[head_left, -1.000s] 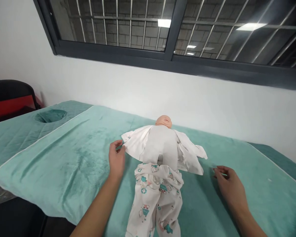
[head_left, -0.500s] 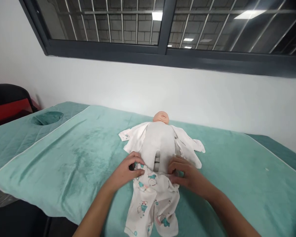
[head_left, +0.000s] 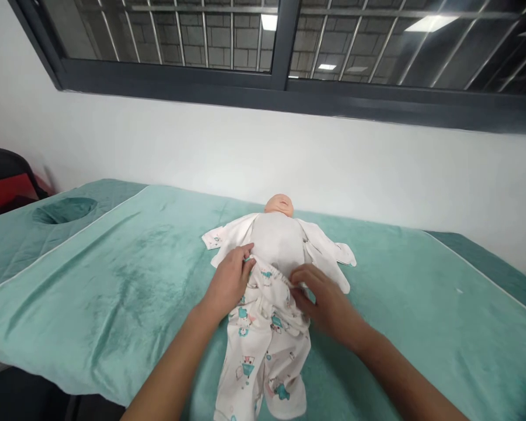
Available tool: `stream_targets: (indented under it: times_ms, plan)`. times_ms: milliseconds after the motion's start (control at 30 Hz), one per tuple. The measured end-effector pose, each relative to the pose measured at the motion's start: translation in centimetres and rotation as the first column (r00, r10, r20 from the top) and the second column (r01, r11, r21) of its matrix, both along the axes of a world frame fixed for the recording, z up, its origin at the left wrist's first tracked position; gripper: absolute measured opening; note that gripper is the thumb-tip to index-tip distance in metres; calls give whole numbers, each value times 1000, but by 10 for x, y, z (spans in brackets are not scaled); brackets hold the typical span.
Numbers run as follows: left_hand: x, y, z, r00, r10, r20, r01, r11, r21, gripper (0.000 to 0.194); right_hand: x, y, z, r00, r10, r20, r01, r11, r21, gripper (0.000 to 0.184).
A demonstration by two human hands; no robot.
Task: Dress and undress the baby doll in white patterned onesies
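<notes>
A baby doll (head_left: 279,237) lies on its back on a green bed cover, head toward the wall. White baby pants (head_left: 249,351) with small teal and pink prints cover its legs and lower body. My left hand (head_left: 230,278) pinches the waistband on the left side, and my right hand (head_left: 319,295) pinches it on the right. The band sits higher on the left than on the right. A white baby jacket (head_left: 326,251) lies spread open around the doll's trunk, its sleeves stretched out to both sides.
The green cover (head_left: 127,280) spreads over a massage bed with a face hole (head_left: 65,210) at the left. A white wall (head_left: 193,152) and a dark window frame (head_left: 245,82) stand behind. A black and red chair (head_left: 9,181) is at the far left.
Both hands have moved up the doll's body, pulling the waistband over the slot in its lower trunk. The left side has risen further. The view has shifted slightly.
</notes>
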State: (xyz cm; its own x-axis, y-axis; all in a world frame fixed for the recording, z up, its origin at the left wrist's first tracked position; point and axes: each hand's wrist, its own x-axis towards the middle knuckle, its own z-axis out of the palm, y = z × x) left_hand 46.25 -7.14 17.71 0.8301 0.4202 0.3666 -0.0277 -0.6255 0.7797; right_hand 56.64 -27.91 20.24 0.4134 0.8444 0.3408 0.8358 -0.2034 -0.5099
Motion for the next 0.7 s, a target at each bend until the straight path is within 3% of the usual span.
stream_targets:
  times_ms: [67, 133, 300, 400, 500, 600, 700]
  plan:
    - [16, 9, 6, 998, 55, -29, -55, 998, 25, 10, 18, 8, -3, 992, -105, 72, 98, 990, 105, 6]
    - [32, 19, 11, 993, 108, -44, -108, 994, 13, 12, 39, 18, -5, 977, -211, 45, 201, 967, 156, 11]
    - [67, 37, 3, 999, 43, 23, -34, 951, -306, 16, 88, 49, -13, 869, -459, -183, 483, 868, 119, 17]
    - [74, 39, -12, 1000, 7, 1, -6, 904, -427, 25, 101, 58, -24, 824, -467, -322, 540, 820, 191, 17]
    - [70, 39, -20, 1000, -15, -20, 3, 866, -500, 34, 100, 57, -33, 823, -409, -395, 520, 823, 231, 23]
    - [62, 38, -18, 1000, -16, -24, 2, 865, -502, 34, 97, 51, -34, 825, -364, -434, 497, 832, 246, 29]
    - [57, 37, -13, 1000, -18, -22, 6, 890, -456, 32, 98, 43, -28, 839, -403, -367, 501, 834, 231, 33]
